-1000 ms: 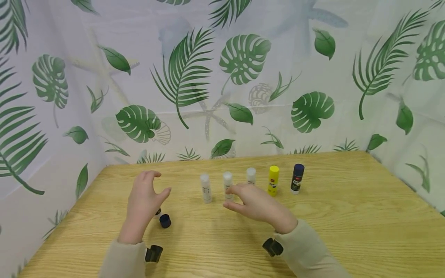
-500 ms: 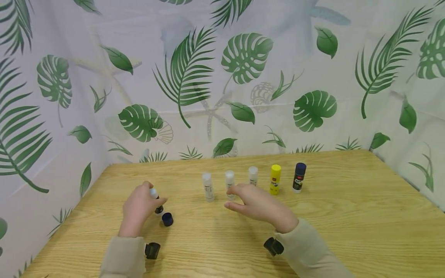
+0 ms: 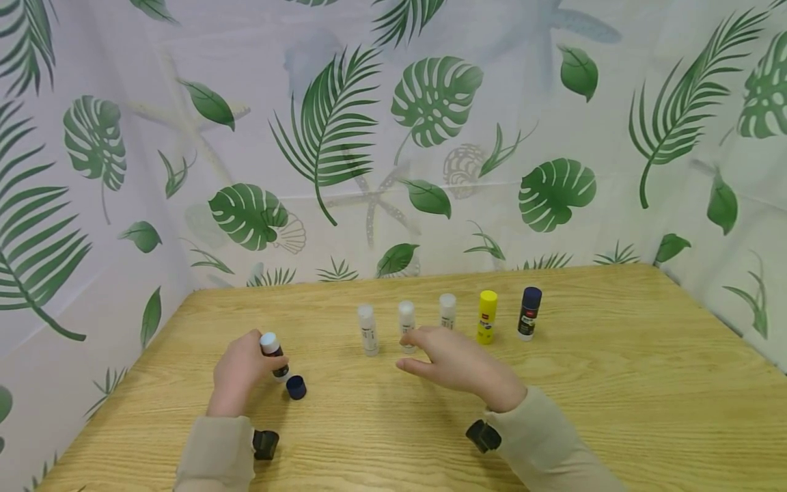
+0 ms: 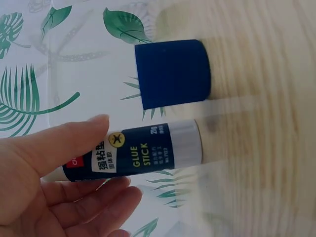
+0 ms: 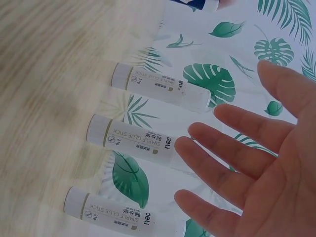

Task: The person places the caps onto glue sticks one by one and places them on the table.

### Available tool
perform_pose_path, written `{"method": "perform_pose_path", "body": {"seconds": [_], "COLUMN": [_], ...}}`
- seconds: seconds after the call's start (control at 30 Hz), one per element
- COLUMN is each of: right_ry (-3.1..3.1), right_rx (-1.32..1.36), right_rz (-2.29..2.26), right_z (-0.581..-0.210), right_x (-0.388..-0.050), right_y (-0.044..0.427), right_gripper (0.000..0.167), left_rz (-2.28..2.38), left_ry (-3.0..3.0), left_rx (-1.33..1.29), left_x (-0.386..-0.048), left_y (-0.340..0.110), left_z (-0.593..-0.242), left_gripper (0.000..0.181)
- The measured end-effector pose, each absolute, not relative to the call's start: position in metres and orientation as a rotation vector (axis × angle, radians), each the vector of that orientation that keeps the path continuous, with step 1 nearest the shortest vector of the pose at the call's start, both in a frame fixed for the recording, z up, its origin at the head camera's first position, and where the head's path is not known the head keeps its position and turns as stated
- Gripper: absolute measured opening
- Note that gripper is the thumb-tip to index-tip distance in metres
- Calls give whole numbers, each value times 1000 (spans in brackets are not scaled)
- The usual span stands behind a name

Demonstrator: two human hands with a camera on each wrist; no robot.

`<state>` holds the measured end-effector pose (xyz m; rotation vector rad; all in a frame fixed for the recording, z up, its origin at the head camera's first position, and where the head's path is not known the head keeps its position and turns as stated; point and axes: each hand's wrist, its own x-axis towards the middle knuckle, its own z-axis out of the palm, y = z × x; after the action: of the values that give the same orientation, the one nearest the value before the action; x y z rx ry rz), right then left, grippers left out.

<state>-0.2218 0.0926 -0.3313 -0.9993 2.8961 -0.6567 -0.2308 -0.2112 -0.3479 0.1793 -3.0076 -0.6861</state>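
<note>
An uncapped dark-blue glue stick with a white top stands upright on the table at the left. My left hand holds it, with the thumb on one side and the fingers on the other. Its dark-blue cap rests on the table beside it, closer to me. My right hand hovers with relaxed, spread fingers in front of several white glue sticks. The middle white glue stick is nearest its fingertips, and nothing lies in that palm.
Another white glue stick stands to the left of the right hand, and a third white one is partly behind that hand. A yellow glue stick and a capped dark-blue one stand farther right. A leaf-patterned cloth hangs behind the wooden table.
My left hand has come down and closed around the uncapped glue stick, whose white top now shows. My right hand has stayed nearly still.
</note>
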Motion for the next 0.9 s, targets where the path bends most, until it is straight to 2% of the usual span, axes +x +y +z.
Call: {"method": "perform_pose_path", "body": {"seconds": [0.47, 0.67, 0.9], "right_ry": [2907, 2913, 2899], "right_rx": [-1016, -1021, -1049], "right_rz": [-608, -607, -633], "right_z": [-332, -332, -332], "right_x": [-222, -222, -221], "right_y": [92, 91, 90], "right_gripper": [40, 39, 37], "left_rz": [-732, -793, -708], "left_ry": [-2913, -2833, -2814], "left_rx": [87, -8, -81], "left_x": [-229, -227, -220], "left_y": [-209, -206, -202], "left_z": [-344, -335, -320], "left_gripper": [28, 19, 18]}}
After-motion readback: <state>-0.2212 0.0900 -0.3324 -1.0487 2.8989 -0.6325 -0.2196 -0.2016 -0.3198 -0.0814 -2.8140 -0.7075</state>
